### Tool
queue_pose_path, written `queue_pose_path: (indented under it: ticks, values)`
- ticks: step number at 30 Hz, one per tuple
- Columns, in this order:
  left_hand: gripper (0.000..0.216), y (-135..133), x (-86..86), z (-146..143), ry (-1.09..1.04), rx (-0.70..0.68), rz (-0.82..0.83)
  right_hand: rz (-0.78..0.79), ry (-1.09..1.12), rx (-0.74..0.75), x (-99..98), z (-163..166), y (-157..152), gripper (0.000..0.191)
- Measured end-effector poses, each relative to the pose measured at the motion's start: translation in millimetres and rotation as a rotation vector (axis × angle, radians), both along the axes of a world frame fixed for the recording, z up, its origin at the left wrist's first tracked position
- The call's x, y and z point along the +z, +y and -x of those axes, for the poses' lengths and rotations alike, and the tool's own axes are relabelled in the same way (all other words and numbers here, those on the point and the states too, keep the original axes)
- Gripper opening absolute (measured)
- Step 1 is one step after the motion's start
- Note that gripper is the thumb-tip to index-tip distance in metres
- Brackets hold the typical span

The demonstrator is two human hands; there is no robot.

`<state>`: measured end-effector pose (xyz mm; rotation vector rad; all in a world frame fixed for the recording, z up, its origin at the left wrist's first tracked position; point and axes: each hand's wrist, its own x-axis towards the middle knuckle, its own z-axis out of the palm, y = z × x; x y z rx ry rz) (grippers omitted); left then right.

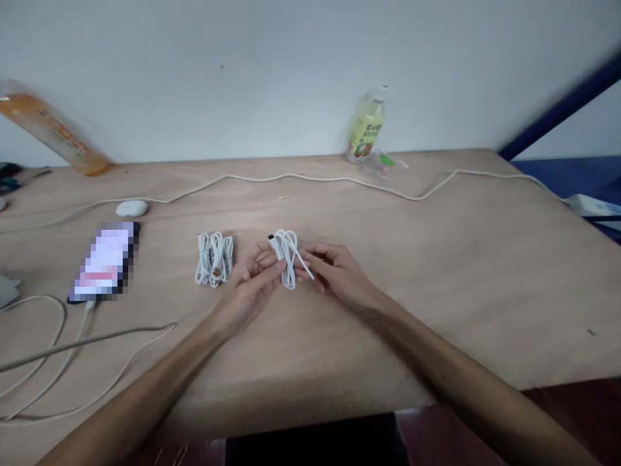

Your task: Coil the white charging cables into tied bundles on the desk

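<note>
A white USB cable (290, 259), folded into a loose bundle, is held between both hands above the table. My left hand (257, 268) grips its left side, thumb across the loops, with the dark-tipped plug sticking out at the upper left. On the right side, my right hand (334, 268) pinches the bundle near a straight end of cable that points down and right. Just left of my left hand, more coiled white cables (214, 259) lie together on the wooden table.
A phone (104, 259) on a charging lead and a white earbud case (131, 208) lie left. A long white cord (291, 176) crosses the back. An orange drink bottle (55, 133), a yellow drink bottle (366, 129) and a clear plastic wrapper (385, 165) are near the wall.
</note>
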<state>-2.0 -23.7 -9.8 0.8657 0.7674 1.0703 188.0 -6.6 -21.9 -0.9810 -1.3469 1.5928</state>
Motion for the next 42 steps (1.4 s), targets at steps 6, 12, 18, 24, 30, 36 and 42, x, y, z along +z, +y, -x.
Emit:
queue_pose_path:
  ticks: [6,12,18,24,30,36,42]
  values:
    - [0.039,1,-5.3,1,0.064,0.028,-0.004,0.221,0.148,-0.076,1.4,-2,1,0.039]
    - [0.053,1,-9.0,3,0.180,0.108,-0.027,0.249,0.202,-0.096,3.4,-3,4,0.033]
    - [0.063,0,-5.2,5,0.162,0.089,0.038,0.211,0.228,-0.097,5.5,-3,3,0.034]
    - [0.049,2,-3.1,6,0.037,0.030,0.126,0.223,0.206,-0.092,6.2,-9,5,0.029]
    - [0.061,2,-6.8,1,0.116,0.044,0.077,0.182,0.240,-0.097,5.0,-11,7,0.036]
    - [0.081,1,-12.2,4,0.158,0.080,0.041,0.168,0.236,-0.050,3.1,-11,7,0.036]
    - [0.056,1,-9.7,5,0.131,0.073,-0.010,0.206,0.252,0.106,3.1,-13,7,0.039]
